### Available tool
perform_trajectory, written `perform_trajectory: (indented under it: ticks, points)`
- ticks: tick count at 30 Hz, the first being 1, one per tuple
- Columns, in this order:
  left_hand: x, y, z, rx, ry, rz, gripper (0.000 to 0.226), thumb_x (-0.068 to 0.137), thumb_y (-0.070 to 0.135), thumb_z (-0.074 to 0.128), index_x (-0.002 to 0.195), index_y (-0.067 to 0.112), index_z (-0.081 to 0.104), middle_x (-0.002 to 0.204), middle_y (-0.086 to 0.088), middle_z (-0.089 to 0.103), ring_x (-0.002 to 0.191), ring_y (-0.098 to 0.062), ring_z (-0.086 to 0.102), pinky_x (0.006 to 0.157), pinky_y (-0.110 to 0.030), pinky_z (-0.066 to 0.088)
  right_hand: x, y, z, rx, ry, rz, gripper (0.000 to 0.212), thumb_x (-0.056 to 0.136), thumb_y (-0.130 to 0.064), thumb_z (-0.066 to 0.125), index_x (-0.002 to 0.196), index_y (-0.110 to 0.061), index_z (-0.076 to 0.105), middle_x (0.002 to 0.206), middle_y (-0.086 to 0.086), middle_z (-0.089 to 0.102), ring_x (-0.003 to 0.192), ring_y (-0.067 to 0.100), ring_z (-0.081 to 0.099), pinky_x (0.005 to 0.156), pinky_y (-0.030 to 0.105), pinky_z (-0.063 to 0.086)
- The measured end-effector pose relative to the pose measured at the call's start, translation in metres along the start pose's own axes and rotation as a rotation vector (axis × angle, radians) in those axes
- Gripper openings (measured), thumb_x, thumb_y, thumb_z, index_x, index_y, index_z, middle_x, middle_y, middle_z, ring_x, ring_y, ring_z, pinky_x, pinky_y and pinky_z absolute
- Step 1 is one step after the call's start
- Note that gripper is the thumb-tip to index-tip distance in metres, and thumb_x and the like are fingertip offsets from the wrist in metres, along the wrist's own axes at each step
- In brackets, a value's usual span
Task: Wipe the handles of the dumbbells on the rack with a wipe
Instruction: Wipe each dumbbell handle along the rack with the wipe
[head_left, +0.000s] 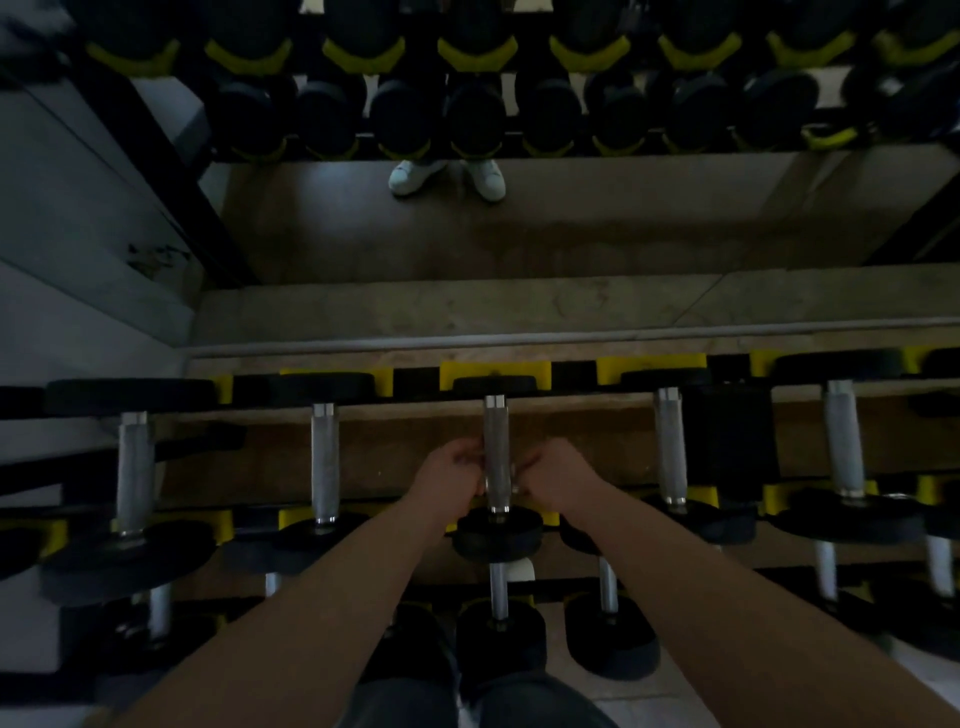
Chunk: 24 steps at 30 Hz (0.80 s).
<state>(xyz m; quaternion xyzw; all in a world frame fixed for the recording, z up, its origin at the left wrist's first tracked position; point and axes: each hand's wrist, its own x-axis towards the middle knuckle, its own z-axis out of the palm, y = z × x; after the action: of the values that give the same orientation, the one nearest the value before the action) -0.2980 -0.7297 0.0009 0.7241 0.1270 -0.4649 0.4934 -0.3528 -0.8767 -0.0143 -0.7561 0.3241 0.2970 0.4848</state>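
Looking straight down at the rack (493, 372), both hands are on the same dumbbell (498, 534), the one dead centre. Its handle (496, 431) points straight away from the body, so the long axis runs front to back and passes right between the two hands. The left hand (451, 470) is on the bar's left side and the right hand (555, 474) on its right. Both have their fingers curled in around the near end of the handle, just beyond the near black head.

It's really dark, so I honestly can't make out the wipe. If it's there, it's tucked under the fingers.

The stretch of handle beyond the hands, up to the far head, is bare. My guess is the stroke that matters is a slide along the bar, away from the body, not sideways. Neither hand is nearer, as they're level with each other.

For whatever comes after, the neighbouring handles lie parallel to this one. One is off to the left of the left hand (325, 462) and one off to the right of the right hand (671, 447), both well apart from the hands.
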Motion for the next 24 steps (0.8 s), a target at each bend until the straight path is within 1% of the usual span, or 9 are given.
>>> perform_trajectory:
  ticks: [2, 5, 8, 12, 14, 16, 19, 22, 24]
  points:
    - [0.001, 0.001, -0.001, 0.017, -0.016, -0.013, 0.036, 0.097, 0.003, 0.048, 0.126, 0.017, 0.066, 0.096, -0.004, 0.073, 0.064, -0.009, 0.059, 0.052, -0.021, 0.045, 0.012, -0.008, -0.003, 0.287, 0.088, 0.027, 0.018, 0.091, -0.001, 0.062, 0.081, -0.005, 0.077, 0.085, 0.014, 0.075, 0.087, 0.028, 0.072, 0.087, 0.042, 0.06]
    - [-0.001, 0.002, -0.002, 0.086, -0.006, -0.016, 0.036, 0.098, 0.004, 0.045, 0.124, 0.018, 0.064, 0.079, -0.004, 0.06, 0.063, -0.012, 0.05, 0.043, -0.019, 0.035, 0.022, -0.015, -0.005, 0.315, 0.169, -0.032, 0.022, 0.094, -0.01, 0.06, 0.087, -0.02, 0.079, 0.089, 0.005, 0.076, 0.089, 0.024, 0.072, 0.089, 0.047, 0.06]
    - [-0.006, 0.006, -0.001, 0.094, -0.004, 0.011, 0.031, 0.099, 0.002, 0.046, 0.121, 0.016, 0.063, 0.076, -0.003, 0.058, 0.062, -0.011, 0.05, 0.038, -0.014, 0.035, 0.02, -0.005, -0.001, 0.085, 0.107, -0.105, 0.019, 0.096, -0.013, 0.059, 0.09, -0.015, 0.077, 0.089, 0.002, 0.074, 0.088, 0.022, 0.071, 0.082, 0.038, 0.06]
    - [-0.007, 0.007, 0.0, 0.113, -0.011, 0.034, 0.029, 0.099, -0.001, 0.047, 0.118, 0.012, 0.065, 0.07, 0.0, 0.057, 0.061, -0.011, 0.05, 0.046, -0.017, 0.039, 0.006, 0.008, 0.004, -0.378, -0.138, -0.107, 0.033, 0.095, -0.008, 0.057, 0.062, -0.013, 0.055, 0.066, 0.001, 0.055, 0.075, 0.024, 0.061, 0.059, 0.024, 0.041]
    - [-0.008, 0.007, 0.0, 0.099, -0.022, 0.037, 0.03, 0.099, -0.003, 0.046, 0.122, 0.008, 0.063, 0.071, -0.001, 0.057, 0.058, -0.009, 0.053, 0.048, -0.017, 0.04, 0.008, 0.007, 0.002, -0.242, -0.1, -0.065, 0.031, 0.09, -0.002, 0.06, 0.061, -0.01, 0.058, 0.065, 0.005, 0.057, 0.069, 0.019, 0.058, 0.062, 0.025, 0.046]
    - [-0.012, 0.008, 0.001, 0.066, -0.029, 0.059, 0.029, 0.1, -0.004, 0.046, 0.118, 0.007, 0.065, 0.066, 0.0, 0.056, 0.047, -0.002, 0.053, 0.042, -0.013, 0.039, 0.016, 0.001, -0.001, 0.091, 0.013, -0.024, 0.021, 0.089, 0.002, 0.062, 0.071, -0.006, 0.069, 0.077, 0.012, 0.069, 0.08, 0.024, 0.068, 0.078, 0.034, 0.059]
    - [-0.01, 0.004, -0.002, 0.109, -0.012, 0.06, 0.03, 0.101, 0.003, 0.046, 0.117, 0.012, 0.069, 0.062, 0.002, 0.053, 0.048, -0.005, 0.047, 0.039, -0.014, 0.034, 0.018, -0.016, -0.008, 0.409, 0.151, -0.045, 0.019, 0.097, -0.003, 0.058, 0.094, -0.013, 0.074, 0.098, 0.009, 0.073, 0.097, 0.023, 0.069, 0.09, 0.037, 0.057]
    - [-0.009, 0.0, -0.006, 0.126, -0.006, 0.057, 0.026, 0.099, 0.005, 0.05, 0.115, 0.011, 0.07, 0.063, 0.006, 0.057, 0.056, -0.005, 0.05, 0.043, -0.01, 0.038, 0.016, -0.019, -0.012, 0.45, 0.166, -0.143, 0.022, 0.099, -0.007, 0.057, 0.113, -0.012, 0.073, 0.108, 0.005, 0.073, 0.103, 0.02, 0.067, 0.095, 0.036, 0.055]
    - [-0.01, -0.001, -0.005, 0.116, -0.012, 0.084, 0.024, 0.097, 0.008, 0.058, 0.117, 0.01, 0.07, 0.076, 0.006, 0.066, 0.068, -0.004, 0.059, 0.054, -0.011, 0.045, 0.006, -0.01, -0.012, 0.243, 0.058, -0.147, 0.022, 0.099, -0.007, 0.056, 0.112, -0.009, 0.074, 0.105, 0.008, 0.073, 0.099, 0.021, 0.067, 0.09, 0.033, 0.055]
